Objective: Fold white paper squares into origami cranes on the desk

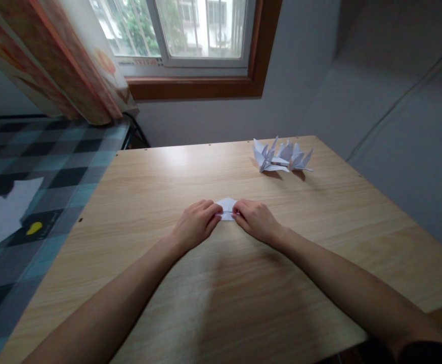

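Paper (227, 206) mostly under fingertips (216, 211)

A light wood-grain bench (148, 172) stands against a plain grey rear wall (213, 119), close to a grey side wall (406, 151) on the right. A thin cable (395, 103) runs diagonally along the side wall. Set in the rear wall, a sliding window (190, 30) in a brown wooden frame (206, 88) admits daylight; trees and a building show beyond the glass. A patterned orange curtain (65, 65) hangs at the left. A bed (54, 167) with a blue-and-black checked cover adjoins the bench on the left.
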The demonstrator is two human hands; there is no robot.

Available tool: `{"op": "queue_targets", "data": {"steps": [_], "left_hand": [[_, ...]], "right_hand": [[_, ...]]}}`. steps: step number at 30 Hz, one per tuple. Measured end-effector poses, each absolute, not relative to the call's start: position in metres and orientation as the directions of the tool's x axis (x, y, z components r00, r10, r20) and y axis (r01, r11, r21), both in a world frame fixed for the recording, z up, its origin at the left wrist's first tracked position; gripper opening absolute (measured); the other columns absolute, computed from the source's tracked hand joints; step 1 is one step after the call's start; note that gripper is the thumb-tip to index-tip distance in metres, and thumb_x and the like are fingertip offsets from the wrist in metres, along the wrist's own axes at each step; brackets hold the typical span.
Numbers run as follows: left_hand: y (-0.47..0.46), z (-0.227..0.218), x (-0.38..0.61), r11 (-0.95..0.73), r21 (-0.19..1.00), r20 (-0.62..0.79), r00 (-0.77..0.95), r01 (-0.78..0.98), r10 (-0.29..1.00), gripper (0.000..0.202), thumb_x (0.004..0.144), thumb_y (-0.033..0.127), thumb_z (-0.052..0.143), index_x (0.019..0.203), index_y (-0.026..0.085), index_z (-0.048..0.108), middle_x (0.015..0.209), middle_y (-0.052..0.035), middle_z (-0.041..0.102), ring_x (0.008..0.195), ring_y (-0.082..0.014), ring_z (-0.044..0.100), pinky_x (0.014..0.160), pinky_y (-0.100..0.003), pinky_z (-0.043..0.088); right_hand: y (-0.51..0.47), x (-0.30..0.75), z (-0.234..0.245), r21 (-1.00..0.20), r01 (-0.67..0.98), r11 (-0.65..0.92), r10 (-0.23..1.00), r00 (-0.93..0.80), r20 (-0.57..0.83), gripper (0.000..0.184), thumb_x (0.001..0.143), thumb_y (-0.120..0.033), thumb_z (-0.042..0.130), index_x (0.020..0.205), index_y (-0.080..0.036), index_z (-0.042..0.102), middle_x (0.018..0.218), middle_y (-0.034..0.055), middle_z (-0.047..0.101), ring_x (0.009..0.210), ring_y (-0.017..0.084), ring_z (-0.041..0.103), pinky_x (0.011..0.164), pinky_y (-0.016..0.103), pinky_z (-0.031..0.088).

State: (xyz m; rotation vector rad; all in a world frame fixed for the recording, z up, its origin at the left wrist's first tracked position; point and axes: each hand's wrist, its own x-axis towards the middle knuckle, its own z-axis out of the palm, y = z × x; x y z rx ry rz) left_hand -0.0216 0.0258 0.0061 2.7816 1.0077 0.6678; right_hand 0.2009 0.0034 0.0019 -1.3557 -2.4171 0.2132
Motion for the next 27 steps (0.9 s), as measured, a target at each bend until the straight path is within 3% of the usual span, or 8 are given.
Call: {"op": "queue_targets", "data": {"steps": [3, 9, 13, 16, 19, 23, 27], "left_hand": [[0.026, 0.005, -0.023, -0.819, 0.216, 0.385, 0.724, 0.531, 0.572, 0.025, 0.096, 0.02, 0.049, 0.104, 0.022, 0.072, 0.088, -0.0047, 0.065, 0.079, -0.0168, 0.059, 0.074, -0.029, 0.048], [0.023, 0.008, -0.021, -0.825, 0.193, 0.364, 0.742, 0.531, 0.563, 0.029, 0.09, 0.015, 0.051, 0.101, 0.024, 0.076, 0.089, -0.0049, 0.063, 0.079, -0.0168, 0.058, 0.074, -0.03, 0.048], [0.02, 0.014, -0.02, -0.84, 0.128, 0.371, 0.76, 0.527, 0.533, 0.025, 0.093, 0.024, 0.053, 0.101, 0.023, 0.076, 0.097, -0.0076, 0.066, 0.086, -0.0199, 0.059, 0.079, -0.035, 0.049], [0.019, 0.014, -0.02, -0.857, 0.063, 0.377, 0.782, 0.512, 0.496, 0.024, 0.095, 0.028, 0.053, 0.102, 0.022, 0.075, 0.117, -0.0082, 0.069, 0.101, -0.024, 0.059, 0.088, -0.041, 0.047], [0.02, 0.013, -0.02, -0.869, 0.076, 0.339, 0.807, 0.489, 0.484, 0.025, 0.097, 0.028, 0.051, 0.105, 0.019, 0.072, 0.123, -0.0066, 0.071, 0.111, -0.025, 0.06, 0.094, -0.042, 0.045], [0.021, 0.012, -0.019, -0.868, 0.089, 0.297, 0.819, 0.488, 0.491, 0.027, 0.099, 0.031, 0.049, 0.111, 0.019, 0.07, 0.124, -0.0067, 0.071, 0.111, -0.0257, 0.061, 0.095, -0.042, 0.045], [0.021, 0.012, -0.02, -0.874, 0.07, 0.302, 0.824, 0.482, 0.479, 0.029, 0.099, 0.034, 0.049, 0.117, 0.023, 0.069, 0.125, -0.006, 0.07, 0.111, -0.026, 0.061, 0.093, -0.042, 0.045]], "right_hand": [[0.003, 0.199, 0.001, -0.278, 0.799, 0.534, 0.843, -0.474, 0.255, 0.01, 0.097, -0.018, 0.053, 0.096, -0.016, 0.063, 0.092, 0.007, 0.069, 0.084, 0.018, 0.062, 0.074, 0.028, 0.042], [0.004, 0.202, 0.002, -0.102, 0.746, 0.658, 0.738, -0.612, 0.284, 0.017, 0.096, -0.018, 0.052, 0.09, -0.018, 0.068, 0.089, 0.0074, 0.067, 0.082, 0.019, 0.059, 0.069, 0.028, 0.039], [0.005, 0.207, 0.002, -0.075, 0.704, 0.706, 0.687, -0.655, 0.315, 0.014, 0.09, -0.017, 0.057, 0.083, -0.018, 0.068, 0.086, 0.0076, 0.066, 0.082, 0.02, 0.058, 0.071, 0.03, 0.041], [0.006, 0.209, 0.0, -0.121, 0.719, 0.684, 0.707, -0.614, 0.351, 0.013, 0.086, -0.015, 0.056, 0.08, -0.017, 0.068, 0.083, 0.0082, 0.065, 0.082, 0.022, 0.058, 0.074, 0.031, 0.044], [0.009, 0.209, -0.003, -0.243, 0.734, 0.635, 0.75, -0.508, 0.425, 0.014, 0.083, -0.012, 0.055, 0.079, -0.018, 0.067, 0.084, 0.0091, 0.066, 0.086, 0.023, 0.057, 0.078, 0.034, 0.047], [0.014, 0.209, -0.007, -0.447, 0.702, 0.554, 0.807, -0.321, 0.497, 0.018, 0.084, -0.015, 0.057, 0.099, -0.016, 0.067, 0.102, 0.0121, 0.069, 0.098, 0.026, 0.058, 0.09, 0.04, 0.048], [0.017, 0.208, -0.007, -0.521, 0.688, 0.505, 0.856, -0.322, 0.403, 0.029, 0.086, -0.018, 0.061, 0.115, -0.014, 0.064, 0.111, 0.0138, 0.07, 0.105, 0.028, 0.059, 0.096, 0.045, 0.048]]}}
